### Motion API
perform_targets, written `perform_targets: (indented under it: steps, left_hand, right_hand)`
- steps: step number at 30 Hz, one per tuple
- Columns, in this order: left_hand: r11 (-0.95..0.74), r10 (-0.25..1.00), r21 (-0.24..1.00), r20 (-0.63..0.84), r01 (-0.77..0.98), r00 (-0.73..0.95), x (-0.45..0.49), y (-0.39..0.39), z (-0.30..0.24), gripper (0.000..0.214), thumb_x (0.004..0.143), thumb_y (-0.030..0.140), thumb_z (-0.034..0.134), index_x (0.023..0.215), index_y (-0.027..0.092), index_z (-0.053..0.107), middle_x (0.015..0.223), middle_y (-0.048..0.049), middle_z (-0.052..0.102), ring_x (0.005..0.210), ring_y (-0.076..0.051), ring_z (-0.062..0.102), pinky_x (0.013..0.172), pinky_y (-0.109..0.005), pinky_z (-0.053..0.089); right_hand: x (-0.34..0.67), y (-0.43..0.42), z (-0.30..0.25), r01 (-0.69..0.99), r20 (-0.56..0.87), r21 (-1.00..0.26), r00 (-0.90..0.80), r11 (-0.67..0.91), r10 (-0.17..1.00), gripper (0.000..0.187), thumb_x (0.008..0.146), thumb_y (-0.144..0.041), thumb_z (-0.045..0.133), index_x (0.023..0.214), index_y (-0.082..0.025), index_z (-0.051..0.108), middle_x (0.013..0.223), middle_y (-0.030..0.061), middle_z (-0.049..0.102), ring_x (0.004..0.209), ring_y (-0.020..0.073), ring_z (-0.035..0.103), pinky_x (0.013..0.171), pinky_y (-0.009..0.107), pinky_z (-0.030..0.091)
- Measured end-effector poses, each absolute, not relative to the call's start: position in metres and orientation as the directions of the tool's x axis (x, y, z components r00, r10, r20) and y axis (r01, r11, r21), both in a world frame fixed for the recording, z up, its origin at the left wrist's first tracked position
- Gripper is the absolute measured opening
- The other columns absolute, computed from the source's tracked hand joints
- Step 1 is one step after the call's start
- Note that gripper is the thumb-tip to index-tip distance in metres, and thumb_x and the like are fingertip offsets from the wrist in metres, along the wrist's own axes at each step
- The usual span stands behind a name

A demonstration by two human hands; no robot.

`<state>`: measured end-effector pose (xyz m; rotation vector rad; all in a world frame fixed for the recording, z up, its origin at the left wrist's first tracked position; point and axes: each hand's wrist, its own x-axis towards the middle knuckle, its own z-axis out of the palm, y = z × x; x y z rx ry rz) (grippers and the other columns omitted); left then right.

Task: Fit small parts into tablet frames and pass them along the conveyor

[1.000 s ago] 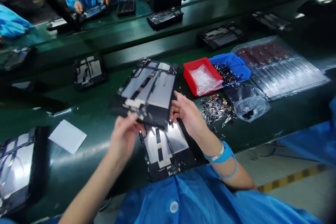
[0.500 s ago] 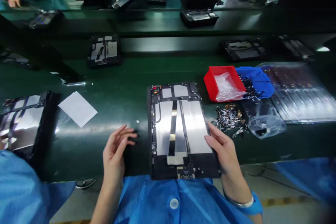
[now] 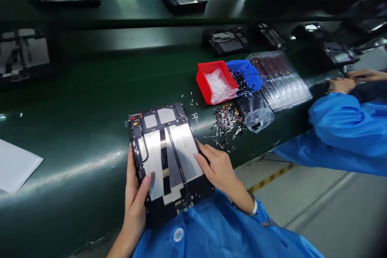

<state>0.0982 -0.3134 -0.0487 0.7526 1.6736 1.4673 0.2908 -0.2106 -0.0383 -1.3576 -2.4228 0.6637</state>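
Note:
An opened tablet body [image 3: 165, 157], black frame with silver plates and a dark flex strip down its middle, lies at the near edge of the green belt. My left hand [image 3: 136, 197] grips its lower left side, thumb over the silver plate. My right hand [image 3: 216, 167] rests at its right edge, fingers bent and pressing on the plate. A heap of small metal parts [image 3: 226, 119] lies just right of the tablet.
A red bin [image 3: 214, 80] with a clear bag, a blue bin [image 3: 246, 74], a clear bag [image 3: 256, 113] and a clear tray of strips [image 3: 279, 80] sit at right. A co-worker's blue sleeve [image 3: 347, 129] reaches in at far right. White sheet [image 3: 15, 165] at left. More tablets lie on the far belts.
My left hand has moved from the belt onto the tablet's lower left side and taken hold. The view has swung right, so the tablet and bins now sit further left.

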Motion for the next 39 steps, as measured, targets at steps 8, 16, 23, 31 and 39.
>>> perform_targets:
  steps: [8,16,23,31,39]
  left_hand:
    - [0.150,0.859,0.985,-0.171,-0.081,-0.483,0.084,-0.310,-0.049,0.054,0.092,0.034,0.058,0.144,0.035,0.044,0.155,0.0033,0.037,0.146,-0.025,0.027,0.121,-0.037,0.024]
    - [-0.056,0.882,0.960,0.177,0.275,-0.437,0.030,-0.259,-0.020,0.049,0.084,0.027,0.067,0.131,0.039,0.056,0.147,0.0049,0.047,0.140,-0.026,0.037,0.115,-0.041,0.034]
    - [-0.306,0.939,0.796,0.344,0.522,0.024,0.051,-0.184,0.001,0.018,0.091,0.022,0.053,0.103,0.021,0.066,0.116,-0.0058,0.068,0.111,-0.022,0.062,0.098,-0.041,0.049]
    - [-0.469,0.880,0.619,0.382,0.629,0.281,0.069,-0.159,-0.027,0.023,0.090,0.017,0.049,0.109,0.017,0.062,0.124,-0.0127,0.064,0.115,-0.028,0.059,0.093,-0.051,0.049]
    - [-0.479,0.876,0.627,0.382,0.615,0.293,0.066,-0.159,-0.028,0.021,0.091,0.018,0.048,0.108,0.019,0.062,0.123,-0.0117,0.064,0.115,-0.027,0.058,0.094,-0.052,0.048]
  right_hand:
    - [0.346,-0.165,-0.022,0.799,0.198,-0.497,-0.275,0.338,0.941,0.018,0.088,-0.024,0.054,0.085,-0.023,0.072,0.077,0.0019,0.070,0.065,0.0152,0.063,0.061,0.027,0.047]
    - [0.361,-0.130,-0.016,0.897,0.330,-0.341,-0.166,0.282,0.929,0.015,0.082,-0.026,0.057,0.078,-0.022,0.071,0.070,0.0005,0.066,0.060,0.0149,0.058,0.058,0.027,0.040]
    - [0.361,-0.063,0.005,0.954,0.423,-0.295,0.080,0.054,0.902,0.014,0.077,-0.021,0.058,0.080,-0.020,0.072,0.079,0.0058,0.069,0.075,0.0217,0.062,0.066,0.031,0.041]
    - [0.386,-0.010,0.003,0.971,0.267,-0.219,-0.036,0.096,0.963,0.017,0.071,-0.018,0.064,0.083,-0.023,0.076,0.083,0.0058,0.072,0.084,0.0255,0.061,0.070,0.035,0.043]
    - [0.377,0.007,-0.010,0.917,0.281,-0.329,-0.134,0.227,0.950,0.015,0.068,-0.020,0.070,0.079,-0.027,0.078,0.077,0.0021,0.072,0.078,0.0207,0.060,0.071,0.032,0.044]
